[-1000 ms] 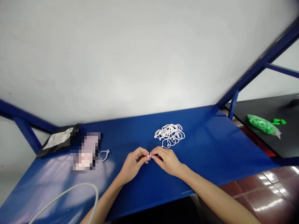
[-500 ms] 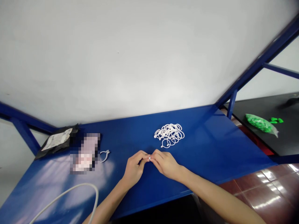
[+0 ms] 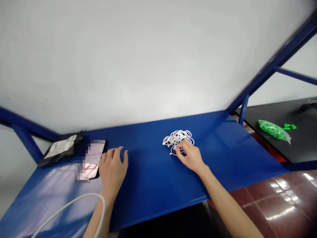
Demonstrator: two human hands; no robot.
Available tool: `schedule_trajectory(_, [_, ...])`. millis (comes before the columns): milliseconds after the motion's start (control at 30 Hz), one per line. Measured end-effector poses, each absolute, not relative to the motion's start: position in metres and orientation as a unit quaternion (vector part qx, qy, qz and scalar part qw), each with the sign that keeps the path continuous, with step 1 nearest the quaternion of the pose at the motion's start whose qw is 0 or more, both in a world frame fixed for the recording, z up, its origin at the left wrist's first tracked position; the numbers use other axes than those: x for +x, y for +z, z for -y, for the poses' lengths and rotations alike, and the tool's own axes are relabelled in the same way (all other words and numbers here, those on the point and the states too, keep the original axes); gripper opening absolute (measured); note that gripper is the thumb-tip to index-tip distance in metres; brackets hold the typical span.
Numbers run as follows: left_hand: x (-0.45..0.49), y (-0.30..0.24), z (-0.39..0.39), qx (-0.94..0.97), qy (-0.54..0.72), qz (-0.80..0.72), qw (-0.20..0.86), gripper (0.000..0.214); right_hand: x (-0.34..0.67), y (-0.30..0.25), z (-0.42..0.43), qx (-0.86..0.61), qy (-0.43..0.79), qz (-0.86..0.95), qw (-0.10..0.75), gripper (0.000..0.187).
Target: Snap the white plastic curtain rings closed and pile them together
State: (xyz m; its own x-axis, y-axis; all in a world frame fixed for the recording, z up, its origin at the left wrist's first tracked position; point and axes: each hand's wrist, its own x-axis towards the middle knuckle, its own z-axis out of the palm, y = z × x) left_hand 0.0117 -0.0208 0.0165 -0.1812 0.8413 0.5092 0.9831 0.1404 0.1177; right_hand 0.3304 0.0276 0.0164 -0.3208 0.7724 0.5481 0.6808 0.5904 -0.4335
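Observation:
A pile of thin white plastic rings [image 3: 170, 140] with small knobs, like curtain rings, lies right of the middle on the blue table [image 3: 148, 185]. At the near side of this pile, my right hand [image 3: 190, 156] pinches one white ring between thumb and forefinger. My left hand [image 3: 112, 168] hovers by the right edge of a phone [image 3: 92, 162], its thumb held away from the fingers and no object showing in it. The lone ring beside the phone earlier is hidden behind this hand.
Behind the phone lies a black plastic parcel [image 3: 60, 148] with a white label. A white cable [image 3: 66, 208] loops across the lower left. On a black table [image 3: 304, 142] at right are a bag of green pieces [image 3: 271, 129] and several loose ones. Blue frame bars [image 3: 244, 110] flank the table.
My hands, together at a small white piece before, have parted. The left has moved left to beside the phone and opened; the right has reached up to the pile and taken hold of a ring.

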Motion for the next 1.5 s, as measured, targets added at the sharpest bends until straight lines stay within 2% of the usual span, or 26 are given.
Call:
schedule_trajectory(100, [-0.002,0.013,0.023,-0.59,-0.073,0.794,0.127,0.042,0.348,0.02,-0.036,-0.498,0.034,0.794,0.346,0.006])
schedule_trajectory(167, [-0.004,0.009,0.023,-0.601,-0.042,0.792,0.099,0.042,0.352,0.02,-0.037,-0.521,0.031,0.792,0.316,0.006])
schedule_trajectory(333, [0.006,-0.004,0.02,-0.694,-0.145,0.705,0.014,0.031,0.349,0.019,-0.036,-0.548,0.037,0.798,0.249,0.006])
schedule_trajectory(467, [0.014,-0.007,0.019,-0.745,-0.233,0.624,-0.033,0.028,0.349,0.022,-0.035,-0.546,0.048,0.796,0.258,0.006])
schedule_trajectory(633, [0.011,-0.002,0.021,-0.702,-0.145,0.696,0.05,0.035,0.347,0.024,-0.033,-0.528,0.05,0.791,0.305,0.007])
schedule_trajectory(800, [0.008,-0.002,0.02,-0.712,-0.118,0.692,0.012,0.018,0.337,0.022,-0.03,-0.495,0.043,0.799,0.339,0.009])
schedule_trajectory(933, [0.022,-0.002,0.021,-0.748,-0.183,0.635,-0.062,0.015,0.319,0.019,-0.019,-0.434,0.054,0.827,0.352,0.011])
schedule_trajectory(1000, [0.033,0.0,0.024,-0.755,-0.221,0.602,-0.139,0.016,0.308,0.017,-0.013,-0.402,0.072,0.841,0.354,0.014])
schedule_trajectory(1100, [0.052,0.006,0.032,-0.745,-0.253,0.553,-0.275,0.016,0.295,0.013,-0.005,-0.349,0.117,0.868,0.333,0.029])
schedule_trajectory(1167, [0.063,0.011,0.037,-0.736,-0.263,0.528,-0.332,0.015,0.29,0.011,-0.003,-0.317,0.15,0.88,0.321,0.026])
schedule_trajectory(1267, [0.073,0.014,0.04,-0.729,-0.281,0.511,-0.358,0.016,0.288,0.008,-0.001,-0.297,0.185,0.881,0.319,0.017])
schedule_trajectory(1500, [0.076,0.007,0.04,-0.726,-0.299,0.5,-0.366,0.018,0.285,0.002,0.001,-0.307,0.182,0.884,0.302,0.018])
